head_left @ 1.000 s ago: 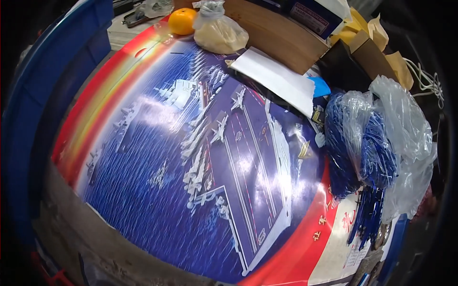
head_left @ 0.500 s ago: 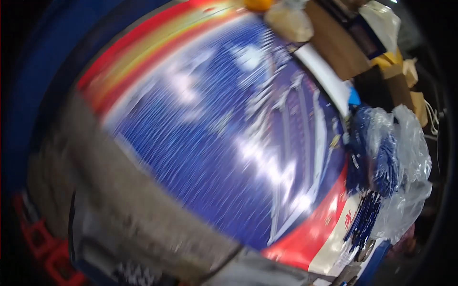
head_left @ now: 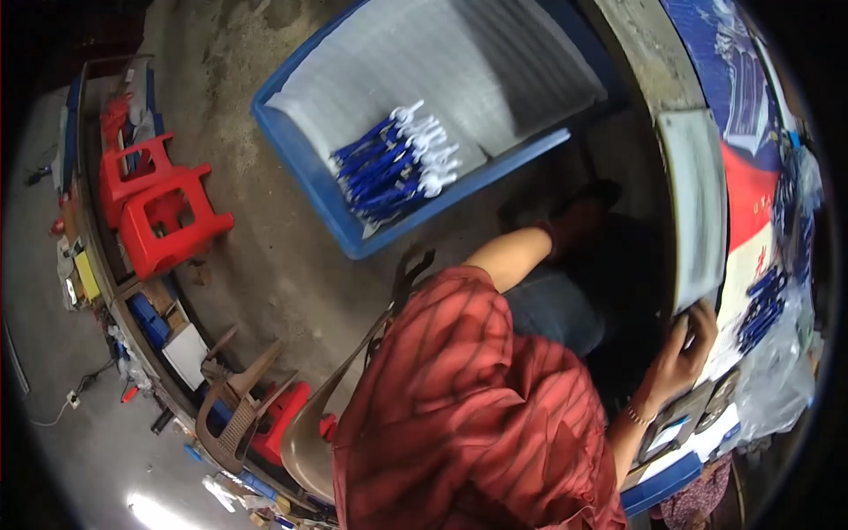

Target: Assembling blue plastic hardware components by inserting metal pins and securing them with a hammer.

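My right hand (head_left: 685, 355), with a beaded bracelet at the wrist, rests at the table's edge by the lower end of a pale grey panel (head_left: 693, 199). Its fingers are curled with the thumb close by; whatever they grip is hidden. My left hand (head_left: 580, 223) reaches into shadow beside the blue bin (head_left: 322, 212), its fingers too dark to make out. Inside this bin, on a whitish foam lining (head_left: 389, 66), lies a bundle of blue straps with white hook-like ends (head_left: 397, 163). Another dark blue bundle (head_left: 761, 309) lies on the table beyond my right hand.
Red plastic stools (head_left: 172, 216) stand at left, near a brown chair (head_left: 234, 415) and cluttered low shelving (head_left: 132, 309). A red, white and blue printed sheet (head_left: 751, 185) covers the table. Clear plastic bags (head_left: 786, 380) lie at its far side.
The view has swung from the printed table sheet toward the floor at left. The blue bin, its strap bundle and both my arms now show.
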